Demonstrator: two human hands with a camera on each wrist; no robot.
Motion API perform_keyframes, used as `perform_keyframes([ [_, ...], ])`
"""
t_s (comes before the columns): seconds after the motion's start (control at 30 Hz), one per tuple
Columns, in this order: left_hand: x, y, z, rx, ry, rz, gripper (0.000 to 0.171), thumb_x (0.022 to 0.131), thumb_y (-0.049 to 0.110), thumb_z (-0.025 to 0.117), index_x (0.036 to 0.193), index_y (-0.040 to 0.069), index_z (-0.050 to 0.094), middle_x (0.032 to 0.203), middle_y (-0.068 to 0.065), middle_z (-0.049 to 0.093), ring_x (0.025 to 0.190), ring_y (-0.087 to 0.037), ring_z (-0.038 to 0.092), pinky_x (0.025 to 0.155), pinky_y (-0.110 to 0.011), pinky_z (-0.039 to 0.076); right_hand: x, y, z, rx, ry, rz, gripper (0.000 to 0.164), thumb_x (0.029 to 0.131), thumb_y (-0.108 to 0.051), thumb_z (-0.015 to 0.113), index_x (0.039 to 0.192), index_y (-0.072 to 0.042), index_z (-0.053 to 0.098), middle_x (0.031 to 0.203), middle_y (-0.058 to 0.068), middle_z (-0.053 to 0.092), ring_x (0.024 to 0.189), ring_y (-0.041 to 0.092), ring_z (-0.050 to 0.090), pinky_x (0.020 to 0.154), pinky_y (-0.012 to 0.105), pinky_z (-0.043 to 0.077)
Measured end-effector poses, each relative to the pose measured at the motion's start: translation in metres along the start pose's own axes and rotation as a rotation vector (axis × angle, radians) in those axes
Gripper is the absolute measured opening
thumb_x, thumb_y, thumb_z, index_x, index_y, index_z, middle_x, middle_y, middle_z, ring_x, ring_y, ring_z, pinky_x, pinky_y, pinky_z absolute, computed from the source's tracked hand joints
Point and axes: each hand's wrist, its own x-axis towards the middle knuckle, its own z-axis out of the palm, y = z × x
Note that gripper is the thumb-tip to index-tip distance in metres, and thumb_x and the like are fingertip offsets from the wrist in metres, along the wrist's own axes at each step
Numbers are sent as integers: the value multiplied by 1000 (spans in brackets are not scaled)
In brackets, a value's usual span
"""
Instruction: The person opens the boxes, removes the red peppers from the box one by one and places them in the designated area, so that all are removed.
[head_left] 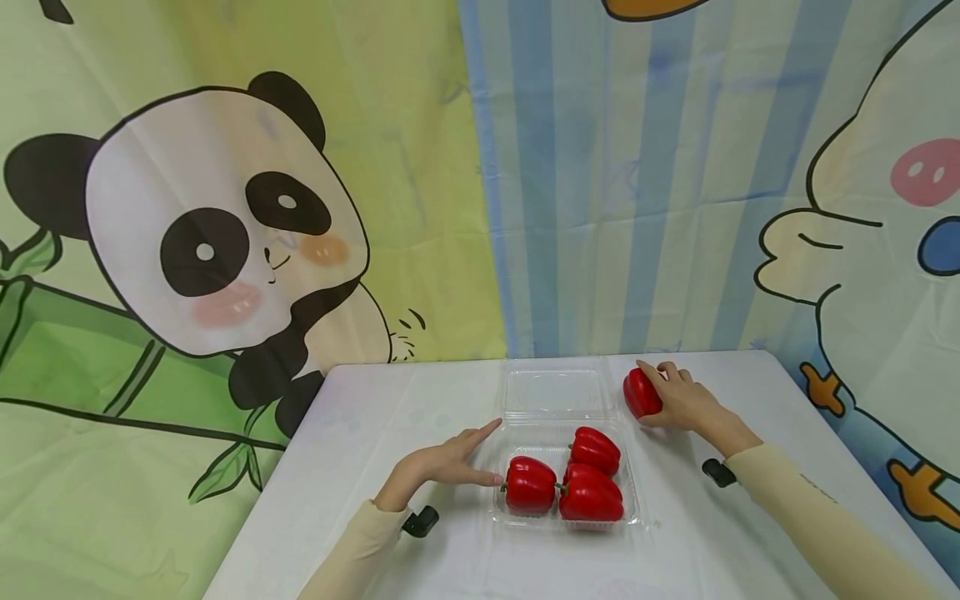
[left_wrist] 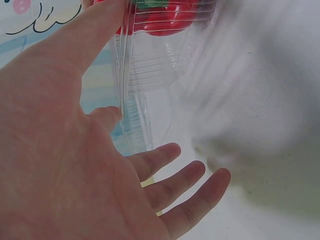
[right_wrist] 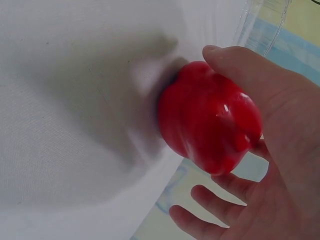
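Observation:
A clear plastic clamshell box (head_left: 633, 500) lies on the table with its lid (head_left: 555, 392) folded back. Three red bell peppers sit inside: one at the left (head_left: 530, 485), one at the front right (head_left: 591, 493) and one behind it (head_left: 595, 451). My left hand (head_left: 450, 460) is at the box's left side, fingers spread, thumb by the rim; in the left wrist view its palm (left_wrist: 75, 155) holds nothing. To the right of the lid, my right hand (head_left: 686, 402) grips another red bell pepper (right_wrist: 210, 120) between thumb and fingers. Whether that pepper touches the table is unclear.
The white table (head_left: 360, 417) ends at a far edge just behind the lid. Beyond it hangs a cartoon curtain (head_left: 420, 208) with a panda and blue stripes. Dark wrist cameras sit under the left wrist (head_left: 421, 522) and right wrist (head_left: 718, 472).

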Motion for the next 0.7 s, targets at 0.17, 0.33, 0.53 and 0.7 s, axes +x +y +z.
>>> perform_keyframes([
  [0.17, -1, 2, -1, -4, -2, 0, 103, 85, 56, 73, 163, 25, 13, 163, -14, 29, 149, -37, 31, 114, -63, 34, 0, 1, 1, 4, 1, 4, 104, 73, -35, 88, 153, -5, 29, 140, 32, 39, 123, 54, 41, 84, 61, 56],
  [0.33, -1, 3, -1, -7, -2, 1, 102, 86, 55, 73, 163, 25, 13, 163, -14, 29, 149, -37, 31, 114, -63, 34, 0, 1, 0, 5, 9, 8, 104, 73, -36, 88, 153, -5, 29, 142, 33, 37, 124, 55, 40, 85, 63, 55],
  [0.53, -1, 3, -1, -3, 1, 1, 102, 86, 54, 73, 163, 24, 14, 162, -14, 30, 149, -37, 31, 113, -63, 34, -1, -1, -2, 3, 17, 10, 102, 74, -36, 87, 153, -6, 29, 147, 34, 33, 127, 57, 38, 88, 66, 52],
  [0.7, -1, 2, 0, -5, 2, 1, 102, 86, 54, 73, 163, 25, 14, 162, -13, 30, 149, -36, 31, 113, -63, 34, -1, -3, -4, -4, 19, -1, 101, 75, -36, 86, 154, -6, 30, 148, 33, 33, 129, 57, 35, 92, 68, 49],
])
